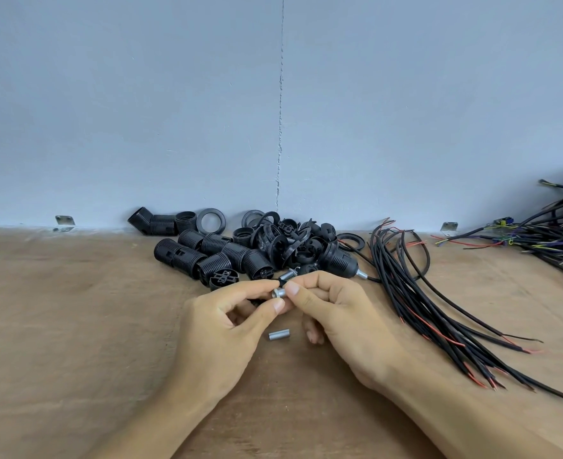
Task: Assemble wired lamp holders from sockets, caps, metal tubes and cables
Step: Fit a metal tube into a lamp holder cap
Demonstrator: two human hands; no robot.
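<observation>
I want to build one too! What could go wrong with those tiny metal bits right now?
The metal tube is only pinched between fingertips of the left hand and right hand, so it might slip and roll off. The spare tube lies loose just beneath the hands; a nudge could send it rolling. The cables lie near the right arm and might get dragged.

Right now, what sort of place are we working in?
Likely a hand-assembly workbench: a heap of black sockets, a bundle of cut cables and a loose metal tube on a wooden top.
</observation>
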